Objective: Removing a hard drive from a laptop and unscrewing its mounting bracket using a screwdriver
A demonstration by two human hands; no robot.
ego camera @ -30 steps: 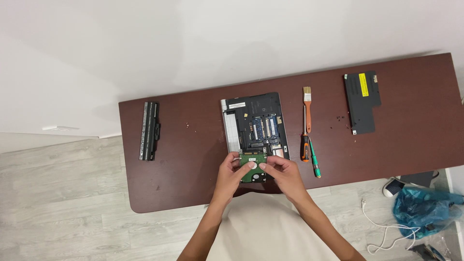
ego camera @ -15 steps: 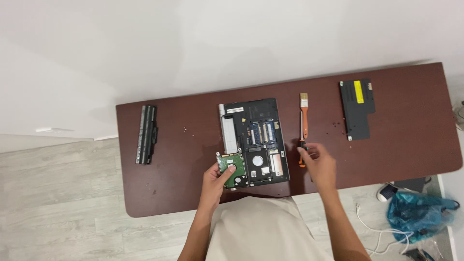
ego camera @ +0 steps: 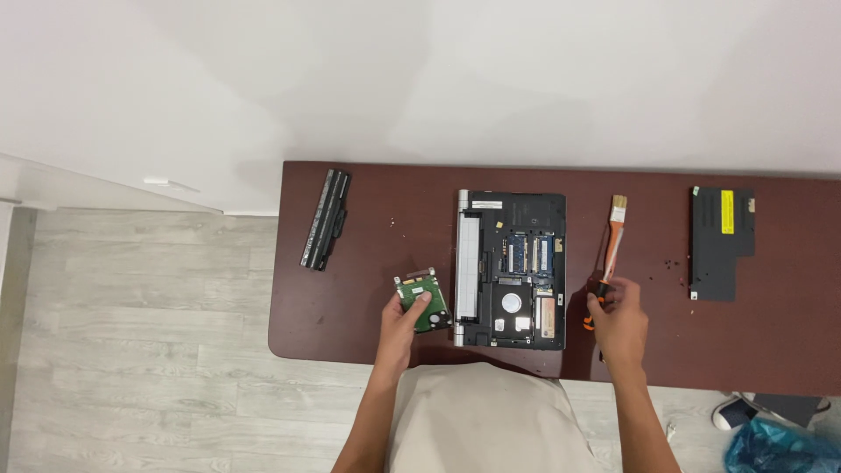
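Both hands are working: I'm gripping the green hard drive [ego camera: 422,300] in my left hand [ego camera: 401,317] at lower centre, left of the opened laptop [ego camera: 511,268], while my right hand [ego camera: 618,317] is closing on the screwdriver [ego camera: 597,298].

A dark brown wooden table [ego camera: 350,289] stood against a plain white wall [ego camera: 438,79]. To the left of the table and below it, the floor [ego camera: 131,368] was of pale grey wood planks. Soft, even light fell on the wall above the table, with faint shadows.
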